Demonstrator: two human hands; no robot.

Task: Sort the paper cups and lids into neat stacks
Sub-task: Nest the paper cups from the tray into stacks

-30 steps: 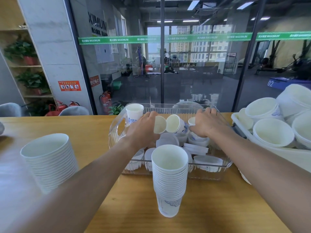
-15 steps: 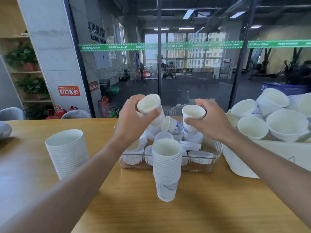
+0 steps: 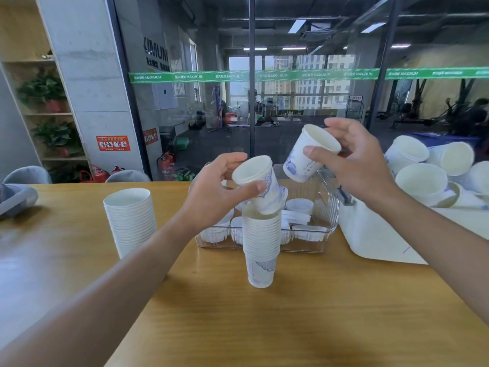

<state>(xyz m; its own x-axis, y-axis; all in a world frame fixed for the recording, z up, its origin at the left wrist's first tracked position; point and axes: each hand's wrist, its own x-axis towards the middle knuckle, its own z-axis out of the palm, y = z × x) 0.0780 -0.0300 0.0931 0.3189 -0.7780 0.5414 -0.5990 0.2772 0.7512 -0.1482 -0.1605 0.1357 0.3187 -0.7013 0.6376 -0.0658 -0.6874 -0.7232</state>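
My left hand (image 3: pixel 217 192) grips a white paper cup with blue print (image 3: pixel 260 185), tilted, its base just over the top of the tall stack of small cups (image 3: pixel 260 247) at the table's middle. My right hand (image 3: pixel 357 165) holds a second printed cup (image 3: pixel 308 154) tilted in the air above the clear plastic bin (image 3: pixel 328 215). The bin holds several loose cups and white lids (image 3: pixel 299 217). A stack of wider white cups (image 3: pixel 131 221) stands to the left.
A white container (image 3: pixel 375 234) heaped with large white bowls (image 3: pixel 423 181) sits at the right. The wooden table (image 3: pixel 291 327) runs up to a glass wall behind. Grey chair backs (image 3: pixel 26 174) show past the far left edge.
Both hands have lifted out of the bin, each with a cup. The left cup has come down and toward me to the top of the middle stack; the right cup has risen.
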